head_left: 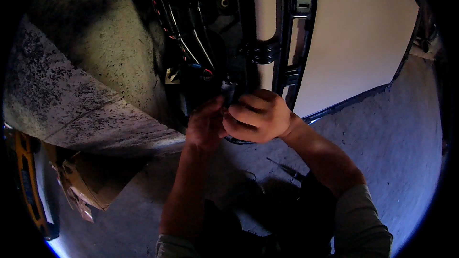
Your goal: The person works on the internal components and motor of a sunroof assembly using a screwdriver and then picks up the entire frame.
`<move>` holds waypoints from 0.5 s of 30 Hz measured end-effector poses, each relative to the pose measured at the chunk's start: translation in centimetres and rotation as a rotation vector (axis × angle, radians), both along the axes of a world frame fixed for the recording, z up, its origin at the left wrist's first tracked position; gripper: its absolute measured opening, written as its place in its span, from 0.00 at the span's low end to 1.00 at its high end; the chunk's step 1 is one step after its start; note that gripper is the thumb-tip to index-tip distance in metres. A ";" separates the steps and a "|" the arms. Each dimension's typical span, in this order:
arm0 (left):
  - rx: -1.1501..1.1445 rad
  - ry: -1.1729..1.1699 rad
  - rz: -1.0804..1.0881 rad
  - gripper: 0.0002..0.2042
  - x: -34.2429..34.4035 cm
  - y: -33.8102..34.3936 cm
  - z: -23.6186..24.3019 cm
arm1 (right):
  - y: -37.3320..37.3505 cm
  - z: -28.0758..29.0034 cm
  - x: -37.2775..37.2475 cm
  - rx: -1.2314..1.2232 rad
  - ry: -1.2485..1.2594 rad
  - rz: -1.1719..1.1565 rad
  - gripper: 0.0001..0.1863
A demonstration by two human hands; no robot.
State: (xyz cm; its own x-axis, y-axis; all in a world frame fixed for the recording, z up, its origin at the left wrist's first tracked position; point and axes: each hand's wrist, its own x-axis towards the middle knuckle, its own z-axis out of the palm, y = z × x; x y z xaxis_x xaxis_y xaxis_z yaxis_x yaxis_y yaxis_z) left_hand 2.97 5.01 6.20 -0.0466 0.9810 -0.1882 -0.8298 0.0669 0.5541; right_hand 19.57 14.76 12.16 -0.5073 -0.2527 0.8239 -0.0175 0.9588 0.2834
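Both my hands meet at the bottom of a dark opening in what looks like a vehicle body. My right hand (pixel 258 117) is closed, its fingers curled and the thumb side turned toward the left hand. Close against it, my left hand (pixel 204 123) is in shadow with its fingers bent inward. Whatever lies between the fingertips is too dark and small to make out. Just above them stands a dull grey cylindrical part (pixel 228 88). Higher up hang wires (pixel 184 43), some pale, with red and blue ones (pixel 203 69) near the left hand.
To the right is a large beige panel (pixel 363 33), with a black slotted frame (pixel 302 5) along its left edge. A scuffed pale curved panel (pixel 91 100) fills the left. Torn cardboard (pixel 98 179), a yellow frame (pixel 26 177) and a thin pointed tool (pixel 287 168) lie lower down.
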 end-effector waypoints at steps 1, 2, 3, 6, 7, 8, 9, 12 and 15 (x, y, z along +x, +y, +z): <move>-0.002 -0.016 -0.008 0.09 0.0 0.0 0.2 | 0.0 0.1 -0.1 0.010 0.005 -0.002 0.09; -0.004 -0.033 -0.016 0.09 0.2 -0.1 0.6 | 0.0 0.4 -0.1 0.039 -0.005 -0.007 0.08; -0.006 -0.049 -0.025 0.08 0.3 -0.1 0.9 | 0.1 0.5 -0.2 0.067 -0.003 -0.010 0.07; -0.002 -0.020 -0.022 0.08 0.1 0.1 0.2 | 0.8 0.9 0.0 0.154 0.016 -0.016 0.05; 0.003 -0.060 -0.024 0.09 0.1 0.2 -0.1 | 0.7 0.9 0.0 0.175 -0.005 -0.024 0.05; 0.009 -0.100 -0.027 0.09 0.0 0.3 -0.4 | 0.6 1.0 0.0 0.196 -0.025 -0.031 0.06; 0.014 -0.140 -0.029 0.09 -0.1 0.3 -0.6 | 0.4 1.1 0.0 0.217 -0.046 -0.038 0.06; 0.156 -0.076 0.018 0.19 0.6 -0.2 -0.9 | -0.5 0.3 0.2 0.160 0.026 -0.136 0.08; 0.591 0.031 0.095 0.22 1.1 -0.1 -2.6 | -2.2 -0.7 -0.1 0.079 0.110 -0.243 0.09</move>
